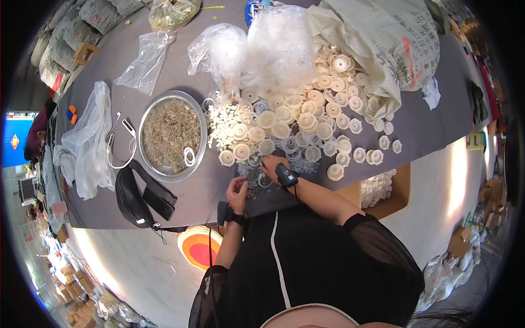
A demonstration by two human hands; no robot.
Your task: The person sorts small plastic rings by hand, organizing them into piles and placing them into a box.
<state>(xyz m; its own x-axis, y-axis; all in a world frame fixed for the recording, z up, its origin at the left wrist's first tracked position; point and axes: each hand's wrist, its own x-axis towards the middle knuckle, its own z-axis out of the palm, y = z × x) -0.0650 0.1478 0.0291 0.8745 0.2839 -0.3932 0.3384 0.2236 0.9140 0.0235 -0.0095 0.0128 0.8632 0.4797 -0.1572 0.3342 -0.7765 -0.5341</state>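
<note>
My left hand [237, 192] is at the table's near edge, its fingers curled together beside a scatter of small dark grey and clear pieces [255, 176]. Anything held in it is too small to make out. Just right of it and farther in, my right hand [272, 166] dips its bent fingers into the same small pieces, where the fingertips are partly hidden. A translucent ring [264, 181] lies between the two hands. Beyond them spreads a heap of cream round flanged plastic parts [281, 130], with clear rings [289, 144] and small white pieces [225, 117] among it.
A metal basin [203, 143] of small brownish pieces, with white rings on top, stands left. Near it lie a black pouch [131, 198], a phone [159, 200] and a white cable. Plastic bags [279, 44] and a woven sack [404, 49] lie behind. A cardboard box [402, 188] sits below right.
</note>
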